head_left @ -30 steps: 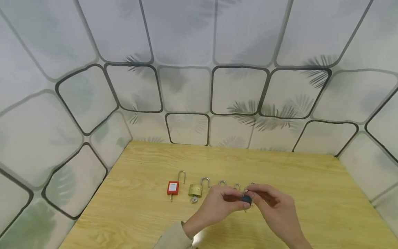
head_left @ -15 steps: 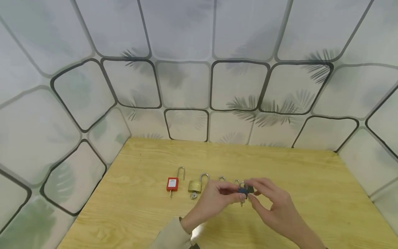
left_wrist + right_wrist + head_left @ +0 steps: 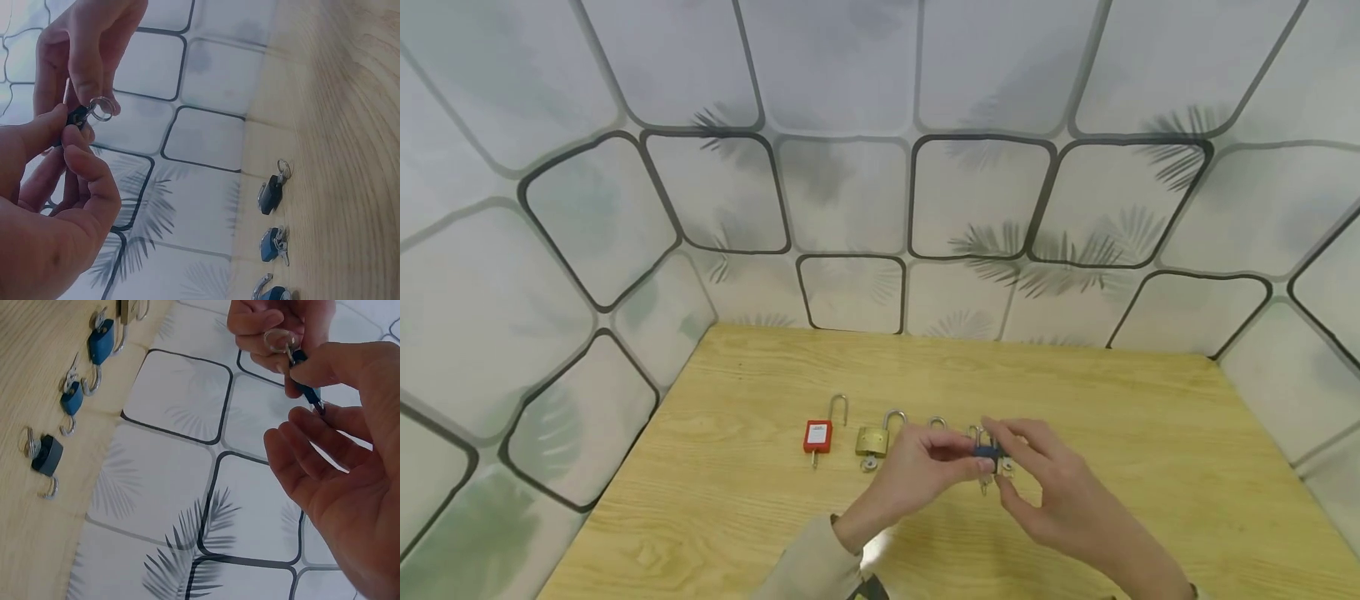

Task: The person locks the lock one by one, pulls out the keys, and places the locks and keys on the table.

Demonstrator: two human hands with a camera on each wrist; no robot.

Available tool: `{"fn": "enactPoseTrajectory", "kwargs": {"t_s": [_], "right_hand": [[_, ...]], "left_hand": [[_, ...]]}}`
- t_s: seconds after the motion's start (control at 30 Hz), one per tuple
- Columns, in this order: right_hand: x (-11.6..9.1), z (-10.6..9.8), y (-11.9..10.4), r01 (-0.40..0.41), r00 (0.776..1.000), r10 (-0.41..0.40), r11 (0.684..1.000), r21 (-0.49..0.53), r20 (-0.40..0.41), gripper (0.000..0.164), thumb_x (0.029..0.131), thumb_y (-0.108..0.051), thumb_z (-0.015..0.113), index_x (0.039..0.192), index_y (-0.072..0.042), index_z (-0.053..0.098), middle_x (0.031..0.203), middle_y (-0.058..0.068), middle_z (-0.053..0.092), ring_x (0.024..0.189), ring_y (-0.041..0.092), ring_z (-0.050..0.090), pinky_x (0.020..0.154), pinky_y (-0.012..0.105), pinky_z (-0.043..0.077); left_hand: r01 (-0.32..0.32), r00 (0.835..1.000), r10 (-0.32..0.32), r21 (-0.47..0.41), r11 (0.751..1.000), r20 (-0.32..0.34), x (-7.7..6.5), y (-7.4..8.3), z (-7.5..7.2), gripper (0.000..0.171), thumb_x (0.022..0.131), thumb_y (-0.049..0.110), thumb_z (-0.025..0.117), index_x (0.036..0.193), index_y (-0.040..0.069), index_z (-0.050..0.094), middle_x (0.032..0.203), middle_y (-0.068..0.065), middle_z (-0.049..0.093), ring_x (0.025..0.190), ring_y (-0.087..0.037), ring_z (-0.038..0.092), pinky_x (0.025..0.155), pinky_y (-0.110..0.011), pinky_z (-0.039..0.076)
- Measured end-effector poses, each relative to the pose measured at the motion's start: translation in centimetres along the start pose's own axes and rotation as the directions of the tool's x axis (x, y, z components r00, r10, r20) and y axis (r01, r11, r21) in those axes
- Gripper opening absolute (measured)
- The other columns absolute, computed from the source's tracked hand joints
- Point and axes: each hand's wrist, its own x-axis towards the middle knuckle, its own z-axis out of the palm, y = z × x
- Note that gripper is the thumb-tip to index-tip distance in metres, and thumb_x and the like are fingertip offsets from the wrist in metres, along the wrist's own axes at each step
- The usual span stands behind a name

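Observation:
A small blue padlock [image 3: 986, 452] with a key and ring [image 3: 102, 109] in it is held above the table between both hands. My left hand [image 3: 917, 471] pinches its body between thumb and forefinger. The right hand [image 3: 1063, 492] spans it, forefinger at the shackle end and thumb at the key end, as the right wrist view also shows. My fingers hide part of the shackle, so I cannot tell whether it is locked. Below lie a black padlock [image 3: 47, 455], a small blue padlock [image 3: 72, 399] and a larger blue one [image 3: 100, 342], each with its shackle out and keys in.
A red padlock [image 3: 817, 437] and a brass padlock [image 3: 872, 442], both unlocked with keys in, lie at the left of the row. The wooden table [image 3: 737, 500] meets a patterned cloth wall [image 3: 850, 200] at the back and sides.
The right fingers have moved from the padlock's shackle to span it from shackle end to key end. The padlock has turned more upright in the left hand. The head view has tipped slightly downward.

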Motion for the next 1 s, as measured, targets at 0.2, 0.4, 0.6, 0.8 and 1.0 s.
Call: {"fn": "enactPoseTrajectory", "kwargs": {"t_s": [0.2, 0.4, 0.6, 0.8, 1.0], "right_hand": [[0.3, 0.0, 0.2, 0.055, 0.998, -0.056, 0.996, -0.069, -0.003, 0.051, 0.099, -0.034, 0.041, 0.123, 0.005, 0.062, 0.107, 0.012, 0.061, 0.093, 0.018, 0.057, 0.062, 0.023, 0.053], [0.4, 0.3, 0.3, 0.086, 0.996, -0.09, 0.989, -0.121, -0.024, 0.04, 0.092, -0.023, 0.047, 0.111, 0.005, 0.068, 0.104, 0.008, 0.063, 0.093, 0.018, 0.056, 0.061, 0.025, 0.056], [0.3, 0.6, 0.2, 0.117, 0.992, -0.121, 0.982, -0.146, -0.024, 0.035, 0.079, -0.011, 0.054, 0.105, 0.006, 0.07, 0.1, 0.007, 0.064, 0.09, 0.019, 0.056, 0.06, 0.025, 0.057], [0.1, 0.8, 0.2, 0.126, 0.991, -0.13, 0.98, -0.156, -0.014, 0.036, 0.072, -0.007, 0.059, 0.105, 0.004, 0.069, 0.098, 0.005, 0.063, 0.087, 0.017, 0.055, 0.061, 0.023, 0.055], [0.4, 1.1, 0.4, 0.102, 0.994, -0.107, 0.983, -0.15, -0.03, 0.044, 0.101, -0.025, 0.039, 0.114, 0.005, 0.067, 0.101, 0.009, 0.063, 0.087, 0.018, 0.058, 0.059, 0.024, 0.056]], "left_hand": [[0.011, 1.0, -0.011, 0.018, 1.0, 0.009, 0.0, -0.1, 0.0, 0.018, 0.082, 0.012, 0.078, 0.094, -0.001, 0.077, 0.088, -0.02, 0.077, 0.073, -0.011, 0.071, 0.063, -0.02, 0.058], [0.03, 1.0, -0.03, 0.055, 0.998, 0.006, 0.1, 0.1, 0.1, 0.018, 0.082, 0.013, 0.078, 0.094, 0.0, 0.078, 0.089, -0.019, 0.077, 0.073, -0.009, 0.071, 0.064, -0.021, 0.058], [0.033, 0.999, -0.034, 0.08, 0.996, 0.012, -0.6, 2.0, 0.4, 0.014, 0.083, 0.005, 0.076, 0.092, -0.005, 0.076, 0.087, -0.023, 0.076, 0.07, -0.007, 0.069, 0.064, -0.027, 0.06], [0.043, 0.999, -0.045, 0.058, 0.997, 0.025, -0.6, 1.6, 0.4, 0.015, 0.084, 0.006, 0.075, 0.093, -0.006, 0.076, 0.089, -0.024, 0.076, 0.072, -0.007, 0.07, 0.062, -0.017, 0.056], [0.007, 1.0, -0.007, 0.069, 0.998, 0.003, 0.2, -0.5, -0.1, 0.018, 0.085, 0.014, 0.075, 0.098, 0.002, 0.077, 0.094, -0.016, 0.077, 0.075, -0.01, 0.07, 0.067, -0.027, 0.06]]}}
